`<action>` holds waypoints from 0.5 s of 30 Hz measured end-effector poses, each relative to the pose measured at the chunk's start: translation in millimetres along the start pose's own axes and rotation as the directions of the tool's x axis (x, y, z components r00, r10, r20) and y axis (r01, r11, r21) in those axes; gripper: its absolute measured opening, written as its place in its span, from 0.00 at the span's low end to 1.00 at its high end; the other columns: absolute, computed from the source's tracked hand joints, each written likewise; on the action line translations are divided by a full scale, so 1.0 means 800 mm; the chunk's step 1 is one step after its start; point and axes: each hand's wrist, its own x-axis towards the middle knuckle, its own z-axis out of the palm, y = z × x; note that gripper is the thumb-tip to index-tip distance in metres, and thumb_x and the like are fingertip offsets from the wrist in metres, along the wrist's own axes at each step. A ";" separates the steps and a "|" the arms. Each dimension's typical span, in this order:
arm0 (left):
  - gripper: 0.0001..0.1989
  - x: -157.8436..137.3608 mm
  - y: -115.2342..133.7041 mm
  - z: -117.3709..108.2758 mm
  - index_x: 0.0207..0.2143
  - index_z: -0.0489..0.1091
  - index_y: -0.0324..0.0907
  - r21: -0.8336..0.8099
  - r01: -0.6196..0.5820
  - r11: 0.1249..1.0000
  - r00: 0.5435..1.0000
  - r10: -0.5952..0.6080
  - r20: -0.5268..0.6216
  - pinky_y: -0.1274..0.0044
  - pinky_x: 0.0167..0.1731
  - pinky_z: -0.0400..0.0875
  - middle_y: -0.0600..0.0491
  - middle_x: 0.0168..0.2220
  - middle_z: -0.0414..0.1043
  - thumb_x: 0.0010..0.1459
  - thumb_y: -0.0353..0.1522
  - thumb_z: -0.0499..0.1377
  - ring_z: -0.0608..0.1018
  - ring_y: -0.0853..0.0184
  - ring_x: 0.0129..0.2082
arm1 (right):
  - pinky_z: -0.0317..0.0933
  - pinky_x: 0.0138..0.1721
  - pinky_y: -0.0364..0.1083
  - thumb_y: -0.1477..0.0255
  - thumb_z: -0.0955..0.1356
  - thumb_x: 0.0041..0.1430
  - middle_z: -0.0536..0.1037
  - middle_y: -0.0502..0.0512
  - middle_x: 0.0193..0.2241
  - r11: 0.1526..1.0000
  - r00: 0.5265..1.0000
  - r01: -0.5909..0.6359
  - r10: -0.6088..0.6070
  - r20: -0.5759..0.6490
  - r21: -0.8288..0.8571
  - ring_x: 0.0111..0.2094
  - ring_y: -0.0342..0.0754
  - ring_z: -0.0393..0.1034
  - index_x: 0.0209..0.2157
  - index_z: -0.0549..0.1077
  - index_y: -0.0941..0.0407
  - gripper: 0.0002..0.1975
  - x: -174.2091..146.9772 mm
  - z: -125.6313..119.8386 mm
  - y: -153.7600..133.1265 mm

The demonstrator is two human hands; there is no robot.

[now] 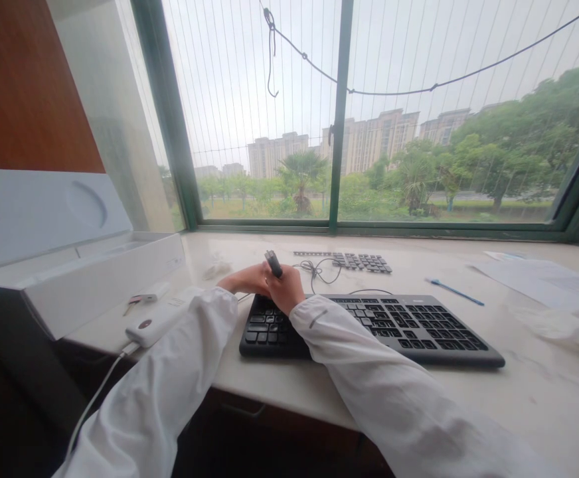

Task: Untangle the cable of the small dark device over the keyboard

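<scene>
A black keyboard (443, 352) lies across the worktop in front of me; many of its key positions on the middle and right lack caps, while caps remain at the left end. My right hand (287, 289) is closed around a short dark stick-like tool (273, 264) above the left part of the keyboard. The tool's upper end looks greyish; its lower end is hidden by the hand. My left hand (249, 279) reaches in beside the right one at the keyboard's upper left edge. Its fingers are mostly hidden behind the right hand.
Loose keycaps (362, 261) lie in rows behind the keyboard near a coiled cable (314, 267). A blue pen-like stick (455, 292) and white papers (548, 282) lie right. At left are an open white box (115, 269) and a white power bank (155, 323) with a cable.
</scene>
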 end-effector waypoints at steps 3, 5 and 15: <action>0.14 0.001 -0.003 0.000 0.36 0.73 0.35 0.022 -0.024 0.999 1.000 0.024 -0.016 0.76 0.38 0.70 0.49 0.36 0.76 0.44 0.31 0.65 0.74 0.62 0.37 | 0.50 0.24 0.41 0.64 0.62 0.56 0.70 0.51 0.17 1.000 1.000 -0.006 0.006 0.007 0.004 0.21 0.43 0.61 0.17 0.68 0.58 0.18 0.000 -0.002 -0.001; 0.13 0.001 -0.005 0.001 0.35 0.73 0.35 0.024 -0.035 0.999 0.999 0.035 -0.023 0.77 0.38 0.70 0.50 0.36 0.76 0.44 0.31 0.64 0.74 0.63 0.37 | 0.50 0.25 0.41 0.63 0.62 0.56 0.71 0.51 0.17 1.000 1.000 -0.008 0.008 0.006 0.010 0.22 0.43 0.62 0.17 0.68 0.58 0.19 0.000 -0.002 -0.001; 0.16 -0.002 0.002 0.004 0.36 0.73 0.33 -0.043 -0.012 0.999 0.998 0.009 -0.065 0.77 0.36 0.70 0.48 0.36 0.76 0.43 0.32 0.65 0.74 0.63 0.36 | 0.52 0.25 0.42 0.58 0.61 0.58 0.72 0.52 0.17 0.998 0.999 -0.052 0.052 -0.011 0.030 0.23 0.44 0.64 0.17 0.69 0.58 0.23 0.001 -0.003 -0.002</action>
